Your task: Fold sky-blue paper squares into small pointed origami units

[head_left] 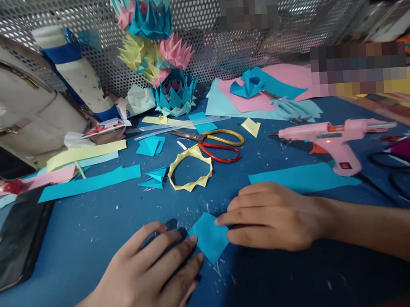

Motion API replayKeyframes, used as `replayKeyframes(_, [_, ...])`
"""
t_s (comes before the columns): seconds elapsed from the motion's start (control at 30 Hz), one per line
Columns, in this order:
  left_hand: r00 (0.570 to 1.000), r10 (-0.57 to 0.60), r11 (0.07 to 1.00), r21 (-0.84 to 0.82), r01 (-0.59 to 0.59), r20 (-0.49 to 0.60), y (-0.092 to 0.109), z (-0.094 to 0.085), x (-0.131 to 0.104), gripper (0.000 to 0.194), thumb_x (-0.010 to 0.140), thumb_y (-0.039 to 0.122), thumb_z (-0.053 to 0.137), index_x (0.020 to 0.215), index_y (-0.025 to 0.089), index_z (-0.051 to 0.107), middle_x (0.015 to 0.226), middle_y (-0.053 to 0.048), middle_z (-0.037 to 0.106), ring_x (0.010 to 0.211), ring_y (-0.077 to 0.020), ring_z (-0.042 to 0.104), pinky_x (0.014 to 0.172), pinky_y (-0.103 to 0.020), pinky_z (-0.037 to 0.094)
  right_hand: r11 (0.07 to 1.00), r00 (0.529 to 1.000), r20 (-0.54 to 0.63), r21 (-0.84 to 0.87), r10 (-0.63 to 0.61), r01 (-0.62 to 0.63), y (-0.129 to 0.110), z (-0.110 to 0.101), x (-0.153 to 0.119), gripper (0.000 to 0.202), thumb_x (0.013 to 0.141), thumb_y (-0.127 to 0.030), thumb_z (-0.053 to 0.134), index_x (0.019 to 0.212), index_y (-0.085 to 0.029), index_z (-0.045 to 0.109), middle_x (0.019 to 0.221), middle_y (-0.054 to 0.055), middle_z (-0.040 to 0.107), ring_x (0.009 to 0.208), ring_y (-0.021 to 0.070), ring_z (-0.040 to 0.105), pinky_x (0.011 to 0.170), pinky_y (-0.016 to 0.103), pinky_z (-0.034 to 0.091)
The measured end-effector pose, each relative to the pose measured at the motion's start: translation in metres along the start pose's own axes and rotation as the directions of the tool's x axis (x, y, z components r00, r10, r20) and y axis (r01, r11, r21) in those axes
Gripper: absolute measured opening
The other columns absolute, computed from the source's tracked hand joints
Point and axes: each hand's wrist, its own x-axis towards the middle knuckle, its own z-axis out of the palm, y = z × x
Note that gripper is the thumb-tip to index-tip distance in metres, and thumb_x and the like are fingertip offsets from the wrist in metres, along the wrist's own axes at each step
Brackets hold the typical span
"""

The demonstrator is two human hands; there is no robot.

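Observation:
A small blue paper square [210,239] lies corner-on on the dark blue table before me. My left hand [146,268] is open, its fingers spread and the tips of two at the paper's left corner. From the other side, my right hand [274,216] has its fingers drawn together on the right corner, closed on it; the thumb is hidden. Beyond the paper rests a yellow folded-paper ring [171,176]. Folded blue paper pieces [154,179] lie left of the ring. Red-and-yellow-handled scissors [221,145] lie behind it.
A pink glue gun [329,136] with an orange light stands at right, by a blue paper strip [297,178]. Leftward are a phone [19,239], paper strips [92,182] and a bottle [78,71]. A tower of folded-paper flowers [177,95] stands against the perforated metal panel [204,33].

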Motion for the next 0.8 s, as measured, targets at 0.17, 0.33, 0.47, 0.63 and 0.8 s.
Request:
replayKeyframes(0.17, [1.000, 0.000, 1.000, -0.007, 0.000, 0.019, 0.000, -0.002, 0.003, 0.034, 0.107, 0.022, 0.041, 0.107, 0.021, 0.075, 0.113, 0.002, 0.076, 0.097, -0.0186, 0.069, 0.100, -0.037, 0.042, 0.999, 0.999, 0.048, -0.033, -0.011, 0.012, 0.004, 0.002, 0.000, 0.022, 0.103, -0.014, 0.047, 0.095, -0.021, 0.067, 0.114, -0.001, 0.074, 0.097, 0.0136, 0.065, 0.077, 0.030, 0.051])
replayKeyframes(0.33, [0.996, 0.056, 0.998, -0.011, -0.055, 0.067, -0.001, -0.004, 0.005, 0.036, 0.107, 0.020, 0.037, 0.111, 0.019, 0.073, 0.121, 0.001, 0.074, 0.110, -0.0211, 0.066, 0.104, -0.038, 0.041, 0.999, 0.997, 0.069, -0.027, -0.019, 0.020, 0.005, 0.004, 0.001, 0.024, 0.105, -0.015, 0.044, 0.098, -0.021, 0.066, 0.115, 0.001, 0.073, 0.099, 0.0137, 0.063, 0.078, 0.029, 0.050])
replayKeyframes(0.47, [0.995, 0.047, 0.999, -0.020, -0.046, 0.087, -0.001, 0.000, 0.003, 0.035, 0.107, 0.022, 0.038, 0.122, 0.018, 0.071, 0.121, 0.000, 0.073, 0.108, -0.0209, 0.065, 0.110, -0.038, 0.034, 0.996, 0.996, 0.080, 0.067, 0.047, -0.052, 0.004, 0.006, 0.001, 0.022, 0.106, -0.015, 0.041, 0.103, -0.018, 0.062, 0.111, 0.002, 0.072, 0.100, 0.0139, 0.061, 0.082, 0.030, 0.047])
replayKeyframes(0.63, [0.999, 0.004, 0.998, -0.065, -0.001, 0.049, 0.002, 0.004, -0.001, 0.033, 0.106, 0.028, 0.043, 0.123, 0.024, 0.071, 0.122, 0.001, 0.073, 0.113, -0.0187, 0.063, 0.121, -0.036, 0.018, 0.918, 0.963, 0.202, 0.318, 0.177, -0.235, 0.005, 0.010, 0.005, 0.023, 0.107, -0.027, 0.041, 0.101, -0.018, 0.061, 0.102, 0.005, 0.066, 0.094, 0.0151, 0.056, 0.089, 0.031, 0.043])
replayKeyframes(0.8, [0.998, -0.006, 0.998, -0.056, 0.010, 0.068, 0.005, 0.001, 0.000, 0.028, 0.103, 0.029, 0.051, 0.122, 0.024, 0.071, 0.121, 0.000, 0.073, 0.122, -0.0183, 0.060, 0.125, -0.037, 0.009, 0.808, 0.910, 0.288, 0.431, 0.299, -0.402, 0.004, 0.015, 0.012, 0.023, 0.105, -0.035, 0.048, 0.096, -0.018, 0.062, 0.095, 0.003, 0.060, 0.088, 0.0156, 0.050, 0.080, 0.029, 0.040])
